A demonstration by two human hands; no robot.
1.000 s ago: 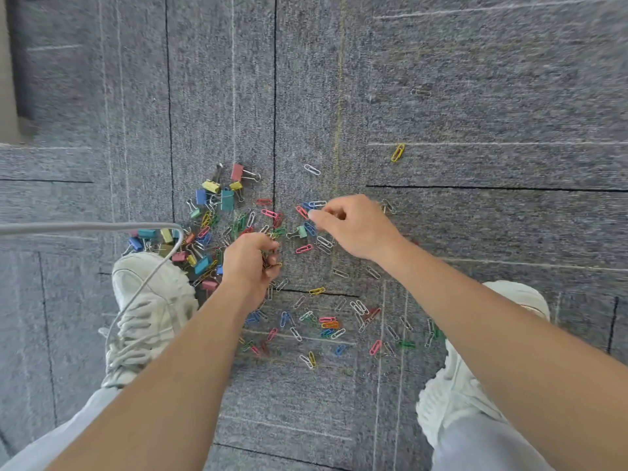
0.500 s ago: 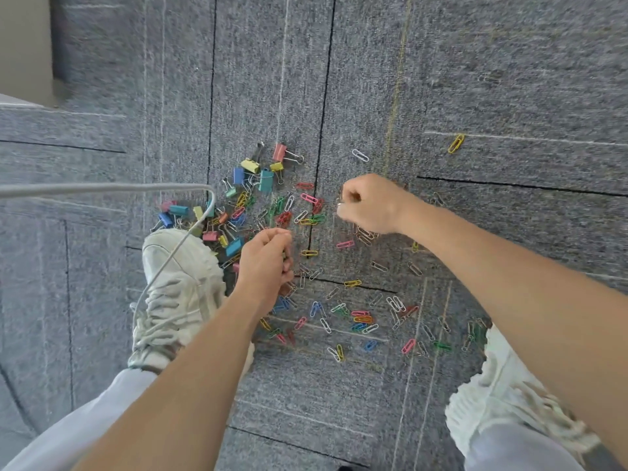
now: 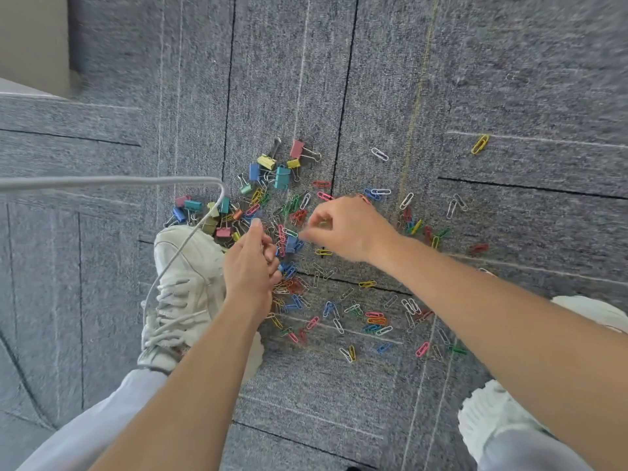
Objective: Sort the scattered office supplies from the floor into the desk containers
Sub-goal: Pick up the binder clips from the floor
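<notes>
Coloured paper clips (image 3: 373,316) lie scattered over the grey carpet (image 3: 441,79) between my feet. Binder clips (image 3: 282,176) sit in a loose heap at the upper left of the spread, and more binder clips (image 3: 193,205) lie by my left shoe. My left hand (image 3: 249,266) hovers over the middle of the pile with its fingers curled round a small bunch of paper clips. My right hand (image 3: 346,226) is just to its right, thumb and fingertips pinching a paper clip at the pile; motion blur hides the clip. No desk containers are in view.
A white cable (image 3: 136,181) runs in from the left and loops down over my left shoe (image 3: 183,287). My right shoe (image 3: 499,419) stands at the lower right. One yellow paper clip (image 3: 480,144) lies apart at the upper right. A pale furniture edge (image 3: 30,42) fills the top left corner.
My right hand has moved left and down toward my left hand, from a fist to a pinch at the pile. The left hand has stayed put with its fingers still curled. The camera has shifted.
</notes>
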